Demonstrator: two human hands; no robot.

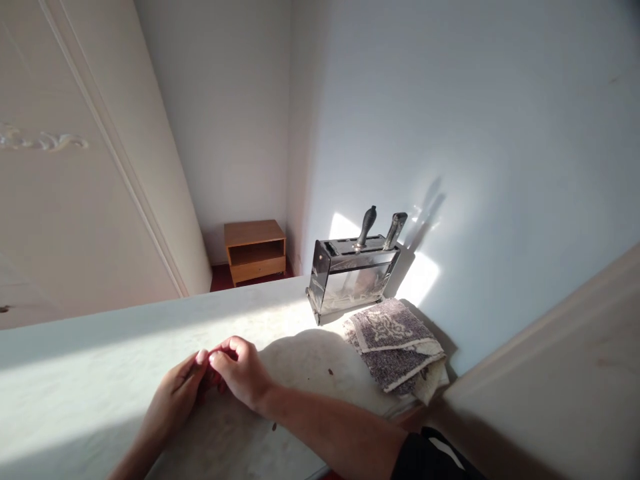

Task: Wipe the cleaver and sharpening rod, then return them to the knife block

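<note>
Over the pale countertop (75, 373), my left hand (181, 385) and my right hand (239, 373) meet with their fingers pinched together. Thumbs and fingertips of both touch or nearly touch. Whatever sits between them, if anything, is hidden in the reddish shadow under the fingers. Close to my right forearm lie small dark brown bits, one (330, 371) beyond the arm and another (274, 427) on its near side.
Against the wall stands a clear-sided knife block (355, 283) holding two dark-handled knives (368, 225). In front of it lies a folded purple-and-cream patterned mat (395, 340). A wooden nightstand (255, 250) is in the far corner. A cream wardrobe (90, 200) rises at left.
</note>
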